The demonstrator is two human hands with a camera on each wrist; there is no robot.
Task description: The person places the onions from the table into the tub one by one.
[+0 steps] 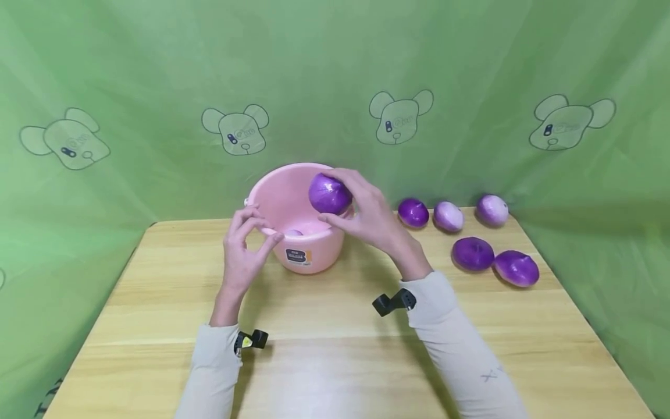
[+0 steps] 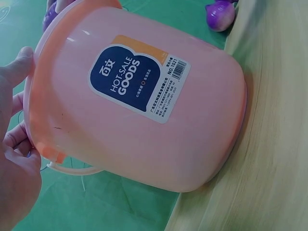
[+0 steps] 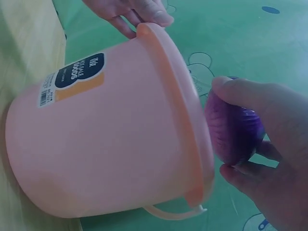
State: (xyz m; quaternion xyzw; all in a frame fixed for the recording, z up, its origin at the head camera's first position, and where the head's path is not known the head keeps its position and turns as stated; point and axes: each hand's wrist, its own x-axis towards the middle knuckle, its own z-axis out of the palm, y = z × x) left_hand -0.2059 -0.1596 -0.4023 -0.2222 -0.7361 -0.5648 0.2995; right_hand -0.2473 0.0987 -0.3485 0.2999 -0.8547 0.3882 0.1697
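A pink bucket (image 1: 314,253) with a dark blue label stands upright near the back of the table. My left hand (image 1: 243,250) grips its rim at the near left, thumb and fingers on the edge. In my right hand (image 1: 369,215) is a purple onion (image 1: 328,195), held between thumb and fingers just above the bucket's right rim. The right wrist view shows the same onion (image 3: 230,127) beyond the rim, clear of the table. Inside the bucket, a pale purple round thing (image 1: 294,233) shows partly; the near wall hides the rest.
Several more onions lie on the wooden table (image 1: 314,361) to the right: a purple one (image 1: 413,213), paler ones (image 1: 448,216) and two dark ones (image 1: 473,254) in front. A green curtain (image 1: 324,70) with bear-head drawings hangs right behind the table's back edge.
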